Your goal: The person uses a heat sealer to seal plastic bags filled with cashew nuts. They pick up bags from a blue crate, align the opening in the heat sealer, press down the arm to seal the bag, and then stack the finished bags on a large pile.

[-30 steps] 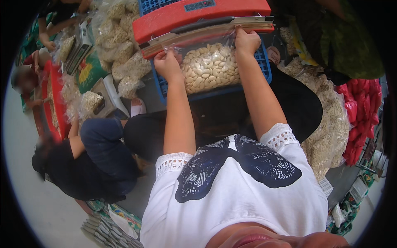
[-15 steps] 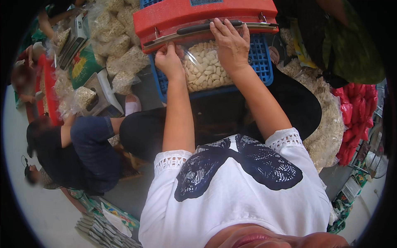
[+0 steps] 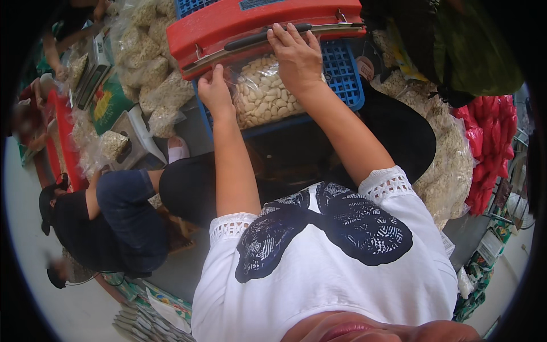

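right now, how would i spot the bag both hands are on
Find the long red sealing machine at the top, above a blue crate. Just under its bar, between the left hand and right hand, is a clear bag of pale nuts. Other bags lie piled left, untouched.

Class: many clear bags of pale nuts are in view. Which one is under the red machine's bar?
The bag of pale nuts on the blue crate, between the left hand and right hand. The other bags lie piled further left, untouched.
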Tool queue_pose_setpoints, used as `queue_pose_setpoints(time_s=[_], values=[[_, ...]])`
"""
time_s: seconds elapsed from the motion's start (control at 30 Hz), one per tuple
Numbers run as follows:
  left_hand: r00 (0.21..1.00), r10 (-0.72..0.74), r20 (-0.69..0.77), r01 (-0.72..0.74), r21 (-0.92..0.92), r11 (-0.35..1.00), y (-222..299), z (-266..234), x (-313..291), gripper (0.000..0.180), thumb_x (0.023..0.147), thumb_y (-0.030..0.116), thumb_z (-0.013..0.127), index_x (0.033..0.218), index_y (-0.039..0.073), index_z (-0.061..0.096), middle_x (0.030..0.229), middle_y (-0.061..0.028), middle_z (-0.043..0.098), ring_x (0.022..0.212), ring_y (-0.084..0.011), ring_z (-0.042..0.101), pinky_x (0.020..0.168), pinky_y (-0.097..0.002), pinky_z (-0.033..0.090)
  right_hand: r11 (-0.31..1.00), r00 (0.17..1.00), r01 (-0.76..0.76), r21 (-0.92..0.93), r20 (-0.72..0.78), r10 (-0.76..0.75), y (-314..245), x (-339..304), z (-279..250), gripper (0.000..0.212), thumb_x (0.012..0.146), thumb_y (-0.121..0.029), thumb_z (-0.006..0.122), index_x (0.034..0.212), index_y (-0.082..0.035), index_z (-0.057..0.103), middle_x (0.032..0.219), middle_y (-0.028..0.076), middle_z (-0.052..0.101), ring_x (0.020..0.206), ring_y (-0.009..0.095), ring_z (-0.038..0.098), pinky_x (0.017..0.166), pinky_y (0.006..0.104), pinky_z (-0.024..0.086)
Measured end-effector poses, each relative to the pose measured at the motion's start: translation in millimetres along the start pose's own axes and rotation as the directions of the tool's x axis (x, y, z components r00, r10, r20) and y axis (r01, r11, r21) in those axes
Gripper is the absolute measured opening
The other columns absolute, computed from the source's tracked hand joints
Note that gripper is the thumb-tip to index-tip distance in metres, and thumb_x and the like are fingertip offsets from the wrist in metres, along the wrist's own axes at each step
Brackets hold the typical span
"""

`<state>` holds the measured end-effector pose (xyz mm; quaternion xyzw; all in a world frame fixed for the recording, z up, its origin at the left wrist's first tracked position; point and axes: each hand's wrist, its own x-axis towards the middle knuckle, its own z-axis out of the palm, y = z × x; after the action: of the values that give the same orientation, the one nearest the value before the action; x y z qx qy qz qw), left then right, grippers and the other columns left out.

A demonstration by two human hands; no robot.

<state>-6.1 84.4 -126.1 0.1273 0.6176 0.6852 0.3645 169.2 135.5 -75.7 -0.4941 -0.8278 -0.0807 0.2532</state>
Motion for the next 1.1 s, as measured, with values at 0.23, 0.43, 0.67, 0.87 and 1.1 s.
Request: queue_pose_setpoints(time_s=[0.23,0.43,0.67,0.87,1.1], values=[[0.991,-0.127,0.052,0.113,0.213,0.971,14.3,-22.0,-25.7,0.024,0.086,0.021,0.065,0.093,-0.002,0.059,0.082,-0.0038,0.063,0.069,-0.0095,0.058,0.062,-0.0223,0.047,0.983,0.998,0.055,0.175,-0.049,-0.047,15.9,7.5,-13.4,0.046,0.08,-0.001,0.052,0.124,-0.014,0.056,0.132,0.003,0.053,0.126,0.022,0.046,0.103,0.0439,0.034],[0.981,-0.065,0.182,-0.015,0.408,0.913,-1.0,-35.6,-36.7,0.052,0.081,0.04,0.07,0.102,-0.007,0.062,0.095,-0.0131,0.067,0.086,-0.0202,0.063,0.079,-0.0306,0.048,0.601,0.815,-0.553,0.577,0.223,0.535,49.7,-52.4,-19.7,0.046,0.084,-0.031,0.059,0.123,-0.005,0.055,0.116,0.016,0.059,0.111,0.03,0.054,0.094,0.038,0.041],[0.889,-0.264,0.373,-0.174,0.811,0.559,27.0,-8.7,-52.3,0.068,0.071,0.053,0.072,0.105,-0.006,0.062,0.105,-0.0234,0.063,0.099,-0.0333,0.061,0.085,-0.0385,0.046,0.467,0.591,-0.795,0.386,0.664,0.457,32.8,-57.2,-26.6,0.049,0.082,-0.045,0.061,0.111,-0.006,0.064,0.11,0.016,0.063,0.1,0.032,0.06,0.086,0.039,0.045],[0.811,0.109,0.574,-0.52,0.624,0.582,22.9,0.2,-74.3,0.046,0.091,0.039,0.052,0.108,-0.004,0.054,0.1,-0.0303,0.06,0.097,-0.0442,0.056,0.082,-0.0457,0.045,0.545,0.809,-0.536,0.645,0.207,0.55,19.0,-74.8,-23.2,0.032,0.092,-0.036,0.052,0.109,-0.014,0.066,0.095,0.012,0.067,0.092,0.031,0.062,0.083,0.0367,0.047],[0.918,-0.111,0.382,-0.159,0.608,0.778,-27.5,-13.6,-38.5,0.056,0.089,0.045,0.055,0.106,-0.008,0.056,0.098,-0.0235,0.065,0.093,-0.0357,0.062,0.081,-0.0402,0.046,0.41,0.616,-0.752,0.516,0.33,0.715,57.4,-83.4,-10.1,0.053,0.089,-0.049,0.052,0.113,-0.003,0.061,0.099,0.018,0.066,0.097,0.032,0.062,0.084,0.0362,0.047]])
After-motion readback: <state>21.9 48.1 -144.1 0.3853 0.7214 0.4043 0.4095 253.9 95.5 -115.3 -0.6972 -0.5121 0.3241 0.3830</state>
